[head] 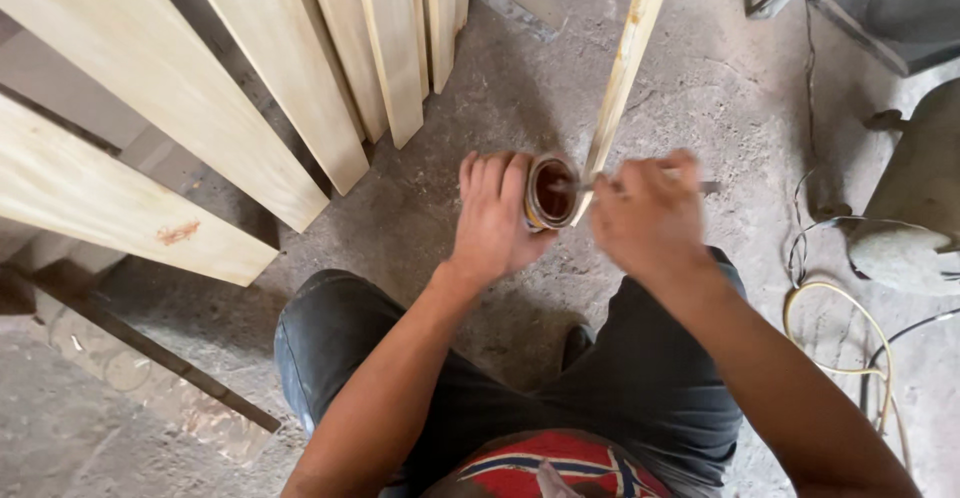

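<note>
My left hand (492,215) grips a small round tin (551,192), tilted so its open mouth shows a reddish-brown inside. My right hand (648,213) is blurred and closed on a thin metal tool (706,187) whose tip reaches into the tin's mouth. A narrow pale wooden strip (622,68) leans down to the concrete floor right between the tin and my right hand. My knees in dark trousers are below the hands.
Several pale wooden planks (270,68) lean in a row at the upper left. A dark metal bar (150,348) lies on the floor at left. Yellowish cable (845,308) and wires coil at right beside a grey machine part (905,248).
</note>
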